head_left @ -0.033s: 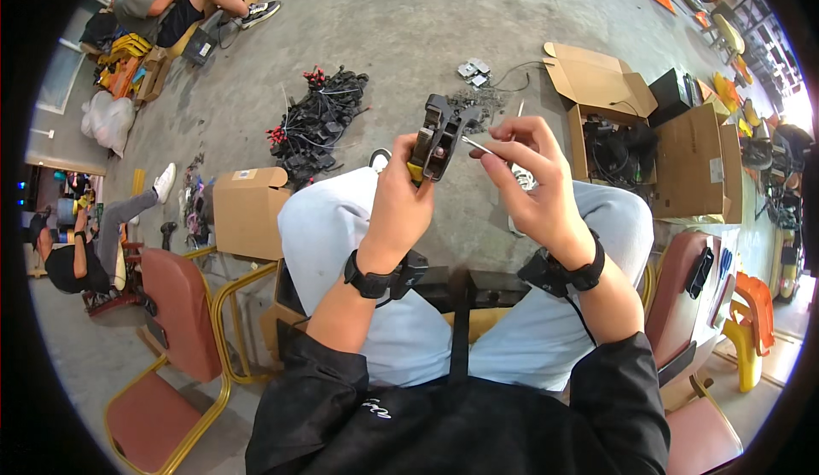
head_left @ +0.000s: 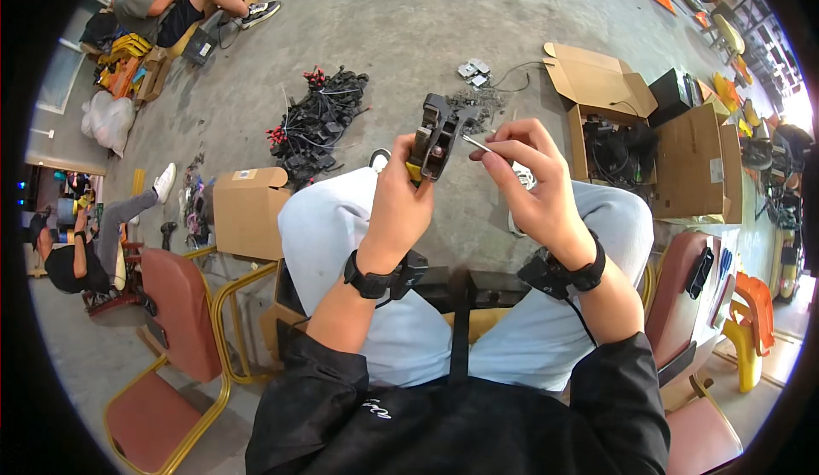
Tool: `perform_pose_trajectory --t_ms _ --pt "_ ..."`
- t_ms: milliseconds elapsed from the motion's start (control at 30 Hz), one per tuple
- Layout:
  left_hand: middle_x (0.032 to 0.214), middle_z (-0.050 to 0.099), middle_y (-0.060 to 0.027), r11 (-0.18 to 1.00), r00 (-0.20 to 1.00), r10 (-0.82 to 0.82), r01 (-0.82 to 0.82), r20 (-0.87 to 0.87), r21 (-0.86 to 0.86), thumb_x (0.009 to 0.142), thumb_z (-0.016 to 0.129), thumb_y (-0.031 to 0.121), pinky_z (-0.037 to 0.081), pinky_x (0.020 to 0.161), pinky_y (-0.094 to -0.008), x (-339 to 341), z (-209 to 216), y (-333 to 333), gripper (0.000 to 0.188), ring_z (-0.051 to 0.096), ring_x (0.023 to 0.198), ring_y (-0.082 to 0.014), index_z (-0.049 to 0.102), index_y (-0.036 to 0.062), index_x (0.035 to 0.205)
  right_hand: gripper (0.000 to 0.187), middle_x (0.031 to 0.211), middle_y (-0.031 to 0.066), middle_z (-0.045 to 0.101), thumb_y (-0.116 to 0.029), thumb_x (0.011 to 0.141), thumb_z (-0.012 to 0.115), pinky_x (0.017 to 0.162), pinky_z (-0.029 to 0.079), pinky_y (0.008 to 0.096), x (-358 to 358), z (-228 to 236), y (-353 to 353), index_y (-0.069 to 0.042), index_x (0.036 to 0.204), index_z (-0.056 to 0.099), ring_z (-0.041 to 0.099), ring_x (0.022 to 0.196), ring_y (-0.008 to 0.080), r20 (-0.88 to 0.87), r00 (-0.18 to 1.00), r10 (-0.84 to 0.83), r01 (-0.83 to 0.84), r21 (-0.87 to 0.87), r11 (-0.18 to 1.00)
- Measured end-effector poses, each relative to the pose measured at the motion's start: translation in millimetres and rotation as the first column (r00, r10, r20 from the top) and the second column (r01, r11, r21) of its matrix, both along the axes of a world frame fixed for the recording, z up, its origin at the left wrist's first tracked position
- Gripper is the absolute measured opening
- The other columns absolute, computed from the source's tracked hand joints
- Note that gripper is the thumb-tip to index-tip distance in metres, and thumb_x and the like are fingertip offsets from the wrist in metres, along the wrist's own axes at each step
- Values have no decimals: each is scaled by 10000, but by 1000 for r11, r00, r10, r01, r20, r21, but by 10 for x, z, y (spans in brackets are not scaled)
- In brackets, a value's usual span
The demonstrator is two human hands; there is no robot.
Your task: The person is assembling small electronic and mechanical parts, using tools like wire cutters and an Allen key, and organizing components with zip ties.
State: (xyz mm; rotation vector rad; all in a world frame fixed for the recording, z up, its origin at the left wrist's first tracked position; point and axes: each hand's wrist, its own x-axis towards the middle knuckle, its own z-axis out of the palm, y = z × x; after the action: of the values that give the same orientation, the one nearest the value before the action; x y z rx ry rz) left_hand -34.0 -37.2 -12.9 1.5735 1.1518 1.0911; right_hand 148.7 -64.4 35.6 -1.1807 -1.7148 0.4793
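My left hand (head_left: 399, 206) is raised over my lap and grips a black hand tool with a yellow grip (head_left: 435, 138), its jaws pointing up. My right hand (head_left: 531, 186) pinches a thin pale wire (head_left: 476, 143) between thumb and fingers. The wire's free end reaches the side of the tool's head. Both wrists wear black bands with small devices. I sit with light trousers and a black jacket.
A pile of black cables with red ends (head_left: 317, 123) lies on the concrete floor ahead. A closed cardboard box (head_left: 247, 210) stands at my left knee and open boxes (head_left: 636, 134) at the right. Red chairs (head_left: 175, 304) stand left; other people (head_left: 81, 253) sit farther left.
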Motion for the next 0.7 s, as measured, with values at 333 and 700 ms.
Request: perform_pose_trajectory --t_ms 333,700 --pt "927 608 -84 999 989 32 -32 -143 0 864 622 36 473 756 -274 4 97 -28 220 615 862 -148 465 11 1016 354 665 61 579 -283 992 437 541 464 244 -38 61 -9 28 953 601 575 552 129 -722 691 -21 -532 -528 662" --pt "899 621 -156 992 988 42 -22 -149 128 821 570 -36 487 691 -350 12 -42 -2 302 639 801 -305 473 36 1098 356 591 79 558 -286 985 439 364 453 263 70 109 16 42 954 574 549 387 170 -838 519 -169 -697 -529 484"
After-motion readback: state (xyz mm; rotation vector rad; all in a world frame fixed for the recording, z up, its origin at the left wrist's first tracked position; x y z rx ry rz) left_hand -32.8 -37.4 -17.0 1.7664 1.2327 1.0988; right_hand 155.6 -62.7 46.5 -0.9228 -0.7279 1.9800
